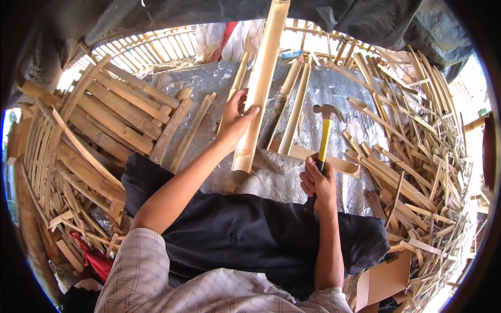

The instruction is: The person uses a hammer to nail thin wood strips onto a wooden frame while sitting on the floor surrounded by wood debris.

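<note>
My left hand (240, 118) grips a long split bamboo piece (259, 86), its hollow inner face toward me. The piece slants up and away, and its far end reaches the top of the view. In my right hand (319, 183) is a claw hammer (324, 137) with a yellow and black handle, held upright with the metal head on top. Beyond my hands, more split bamboo lengths (296, 109) lie on the silvery sheet (334, 88). A short bamboo piece (329, 161) lies crosswise behind the hammer handle.
Stacked bamboo slats (120, 112) fill the left side. A heap of thin bamboo strips (417, 172) covers the right. A cardboard piece (383, 281) is at the lower right, and red cloth (94, 255) at the lower left. Dark plastic sheeting (365, 21) hangs overhead.
</note>
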{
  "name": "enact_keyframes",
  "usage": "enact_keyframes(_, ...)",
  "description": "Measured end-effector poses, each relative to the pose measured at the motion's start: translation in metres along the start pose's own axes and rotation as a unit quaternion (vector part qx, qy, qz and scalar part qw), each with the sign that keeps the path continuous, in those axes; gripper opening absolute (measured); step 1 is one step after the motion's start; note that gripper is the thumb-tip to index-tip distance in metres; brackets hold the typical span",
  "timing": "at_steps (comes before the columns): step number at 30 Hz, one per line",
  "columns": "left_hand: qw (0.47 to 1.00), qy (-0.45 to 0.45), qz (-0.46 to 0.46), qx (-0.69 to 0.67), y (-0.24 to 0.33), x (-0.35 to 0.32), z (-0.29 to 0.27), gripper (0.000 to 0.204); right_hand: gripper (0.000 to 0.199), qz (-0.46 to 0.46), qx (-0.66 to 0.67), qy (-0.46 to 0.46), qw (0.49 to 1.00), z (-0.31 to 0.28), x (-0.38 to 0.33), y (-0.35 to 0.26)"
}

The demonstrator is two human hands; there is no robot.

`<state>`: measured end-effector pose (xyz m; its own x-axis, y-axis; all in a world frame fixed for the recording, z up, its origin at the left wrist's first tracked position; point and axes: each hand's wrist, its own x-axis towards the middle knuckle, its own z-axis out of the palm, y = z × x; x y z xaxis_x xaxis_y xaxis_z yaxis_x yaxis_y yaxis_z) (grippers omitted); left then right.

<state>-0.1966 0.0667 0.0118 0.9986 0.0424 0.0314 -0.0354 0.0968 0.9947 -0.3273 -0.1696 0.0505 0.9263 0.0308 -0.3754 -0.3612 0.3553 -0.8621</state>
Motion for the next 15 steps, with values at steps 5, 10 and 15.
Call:
enact_keyframes(5, 0.997, 0.037, -0.063, -0.015, -0.011, -0.004, -0.002, 0.065, 0.027, 0.040, 0.004, -0.010, 0.999, 0.001, -0.001, 0.003)
enact_keyframes(10, 0.993, 0.074, -0.096, 0.002, -0.003, -0.012, 0.005, 0.061, 0.027, 0.041, -0.014, 0.010, 0.999, 0.006, -0.001, 0.004)
enact_keyframes(15, 0.987, 0.047, -0.146, -0.044, -0.005, -0.009, -0.007, 0.066, 0.018, 0.040, -0.025, 0.007, 0.999, 0.006, -0.002, 0.005)
